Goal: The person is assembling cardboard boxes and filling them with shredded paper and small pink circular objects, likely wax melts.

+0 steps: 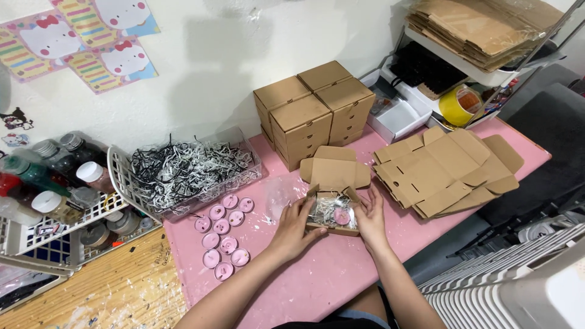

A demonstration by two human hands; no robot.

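Observation:
A small open cardboard box [333,176] sits on the pink table [323,274], its lid flipped back. Inside lie shredded paper and a pink round candle [342,216]. My left hand [295,225] holds the box's left side, fingers at its rim. On the opposite side my right hand [370,216] grips the box. Several more pink candles [223,237] lie in rows to the left of my left hand.
A clear bin of black and white paper shred [189,167] stands at the back left. Stacked closed boxes [314,109] sit behind; flat unfolded boxes [445,167] lie to the right. A white basket of paint bottles [55,189] is far left, with a yellow tape roll [457,103] on shelving.

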